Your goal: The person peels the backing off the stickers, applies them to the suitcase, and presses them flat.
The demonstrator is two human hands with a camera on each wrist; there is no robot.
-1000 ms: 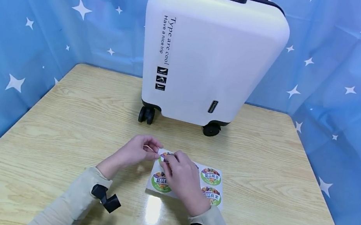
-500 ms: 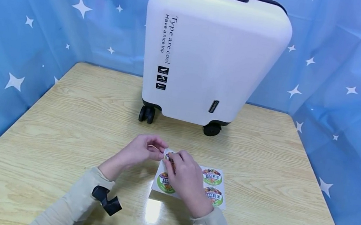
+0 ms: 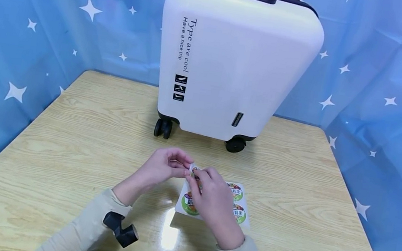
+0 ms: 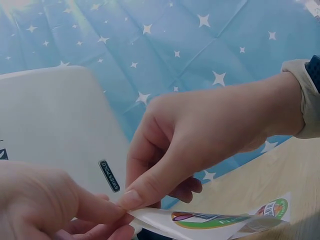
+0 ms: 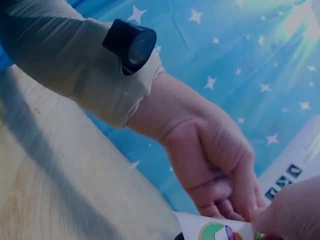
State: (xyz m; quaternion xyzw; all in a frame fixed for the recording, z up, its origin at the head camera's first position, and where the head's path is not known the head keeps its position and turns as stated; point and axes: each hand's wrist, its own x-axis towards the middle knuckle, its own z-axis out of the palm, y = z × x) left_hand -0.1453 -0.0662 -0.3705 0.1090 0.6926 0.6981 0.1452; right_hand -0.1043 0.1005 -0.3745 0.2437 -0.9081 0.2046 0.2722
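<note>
A white sticker sheet [image 3: 181, 201], printed with round fruit stickers, is raised above the table at its left side. My left hand [image 3: 156, 169] pinches its upper left corner between thumb and fingers. Right beside it, the thumb and index finger of my right hand [image 3: 214, 200] pinch the same corner, at a round sticker [image 3: 195, 173]. In the left wrist view the fingertips of both hands meet at the corner, and the sheet [image 4: 155, 220] bends away from them. My right hand covers the middle of the sheet in the head view.
A white suitcase [image 3: 229, 68] on black wheels [image 3: 235, 144] stands upright at the back of the wooden table [image 3: 64, 143]. Blue curtains [image 3: 369, 82] with white stars hang behind and at both sides. Each wrist wears a black camera mount [image 3: 121, 229].
Both hands have shifted slightly right and away from me, carrying the sheet's left side with them. That side has come up from the table and bends more.
</note>
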